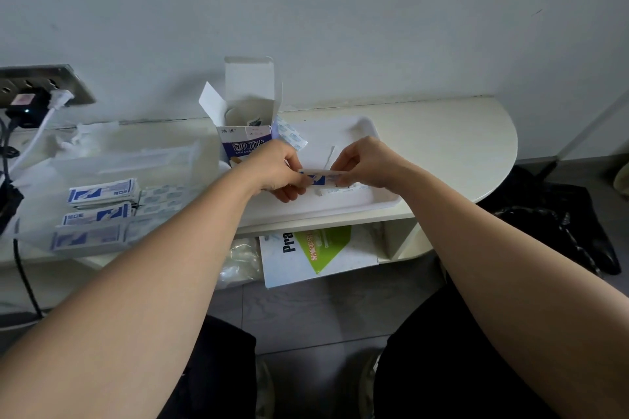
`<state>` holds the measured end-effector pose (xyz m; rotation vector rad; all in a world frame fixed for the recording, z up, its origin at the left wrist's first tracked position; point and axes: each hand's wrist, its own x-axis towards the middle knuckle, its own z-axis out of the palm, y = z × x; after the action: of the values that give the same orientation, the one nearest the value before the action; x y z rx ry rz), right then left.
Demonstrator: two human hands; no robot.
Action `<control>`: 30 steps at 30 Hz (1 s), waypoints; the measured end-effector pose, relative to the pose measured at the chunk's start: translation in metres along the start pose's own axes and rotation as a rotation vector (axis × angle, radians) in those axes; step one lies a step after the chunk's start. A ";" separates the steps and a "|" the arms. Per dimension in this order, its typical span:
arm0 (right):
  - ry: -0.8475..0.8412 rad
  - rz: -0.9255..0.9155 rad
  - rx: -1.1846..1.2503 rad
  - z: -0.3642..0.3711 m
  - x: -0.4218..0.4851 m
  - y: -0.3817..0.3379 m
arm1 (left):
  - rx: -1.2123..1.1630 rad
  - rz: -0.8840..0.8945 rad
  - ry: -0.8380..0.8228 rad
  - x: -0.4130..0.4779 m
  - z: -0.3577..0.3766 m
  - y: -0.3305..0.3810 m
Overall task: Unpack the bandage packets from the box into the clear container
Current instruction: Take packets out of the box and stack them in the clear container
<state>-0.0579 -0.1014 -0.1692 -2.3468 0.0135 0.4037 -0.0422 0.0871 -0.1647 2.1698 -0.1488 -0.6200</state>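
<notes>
A white and blue bandage box (245, 133) stands open on the table, its flaps up, with packets showing inside. Just in front of it my left hand (277, 171) and my right hand (366, 163) each pinch one end of a bandage packet (321, 177), held level above a white tray (364, 204). The clear container (112, 180) lies to the left on the table. It holds several blue and white bandage packets (102, 192) in small stacks.
A wall socket (41, 85) with plugs and cables sits at the far left. A book (320, 255) and a plastic bag lie on the shelf under the table. Loose bandage strips (289, 133) lean beside the box. A black bag lies on the floor at right.
</notes>
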 end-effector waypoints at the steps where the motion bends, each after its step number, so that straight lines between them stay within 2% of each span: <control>1: -0.011 0.003 -0.001 0.001 0.000 -0.001 | 0.001 -0.002 0.005 -0.001 -0.001 -0.001; 7: -0.114 0.037 -0.036 0.001 -0.004 -0.001 | 0.055 -0.055 -0.111 -0.008 -0.001 -0.001; 12: -0.161 0.017 -0.082 0.005 -0.004 -0.002 | 0.192 -0.119 -0.055 -0.007 -0.006 -0.011; 17: 0.039 0.054 -0.173 0.003 0.004 0.008 | 0.444 -0.226 0.026 -0.008 -0.012 -0.024; 20: 0.062 0.069 -0.261 0.007 0.008 0.012 | 0.623 -0.240 0.106 -0.011 -0.012 -0.022; 25: 0.072 0.057 -0.378 0.016 0.013 0.010 | 0.815 -0.117 0.200 -0.004 -0.001 -0.009; 30: 0.052 0.034 -0.416 0.017 0.013 0.011 | 0.725 0.093 0.269 0.012 0.020 0.007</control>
<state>-0.0520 -0.0967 -0.1918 -2.7699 -0.0071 0.3907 -0.0409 0.0650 -0.1738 2.8966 -0.3717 -0.2220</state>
